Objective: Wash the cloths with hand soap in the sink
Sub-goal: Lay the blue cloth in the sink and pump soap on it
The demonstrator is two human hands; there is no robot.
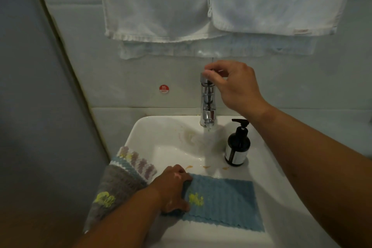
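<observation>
A blue ribbed cloth (225,201) with a yellow stain lies spread in the white sink (161,131). My left hand (173,189) grips its left edge. Over the sink's left rim hang a grey cloth (114,189) with a yellow stain and a lilac-and-white striped cloth (138,163). My right hand (231,84) pinches the handle on top of the chrome tap (208,104). Water runs from the spout into the basin. A dark pump bottle of hand soap (237,147) stands on the sink's right side, near the tap.
White towels (201,6) hang on the tiled wall above the tap. A red HOT sticker (164,89) is on the wall left of the tap. A grey wall panel (30,106) closes in the left side. Small orange stains mark the basin.
</observation>
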